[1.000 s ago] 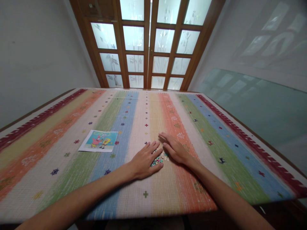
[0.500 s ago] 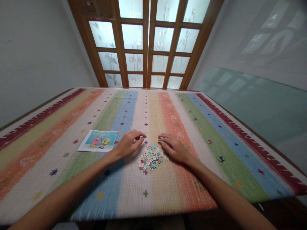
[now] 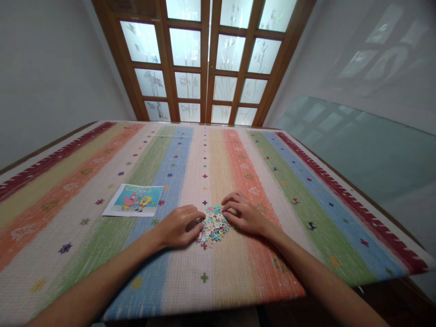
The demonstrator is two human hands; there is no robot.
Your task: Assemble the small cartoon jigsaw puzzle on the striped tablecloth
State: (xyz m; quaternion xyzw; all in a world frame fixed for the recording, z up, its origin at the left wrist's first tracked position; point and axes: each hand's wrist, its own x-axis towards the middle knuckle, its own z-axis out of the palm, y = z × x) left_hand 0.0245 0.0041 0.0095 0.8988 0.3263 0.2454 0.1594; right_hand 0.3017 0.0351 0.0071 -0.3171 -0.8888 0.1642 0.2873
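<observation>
A small heap of puzzle pieces (image 3: 214, 225) lies on the table (image 3: 238, 272), near its front edge, on the pale stripe between the blue and the orange stripes of the striped cloth (image 3: 85, 172). The pieces are mixed, some showing colour and some their pale back, and they lie one over another.

The left hand (image 3: 179, 225) rests at the left side of the heap, its fingers curled, and the fingertips touch the outer pieces. The right hand (image 3: 242, 213) is at the right side, also with bent fingers at the edge of the heap. Whether either grip already holds a piece cannot be told; the fingertips hide it.

The step in hand seems to be the sorting of the heap, with both hands working into it from the two sides. The next move probably calls for a fine pinch on one single piece, lifted without dragging its neighbours.

Well to the left of the left hand lies a printed picture (image 3: 133, 200) with cartoon figures, flat on the cloth. Behind the table stands a wooden door with frosted glass (image 3: 204, 59).
</observation>
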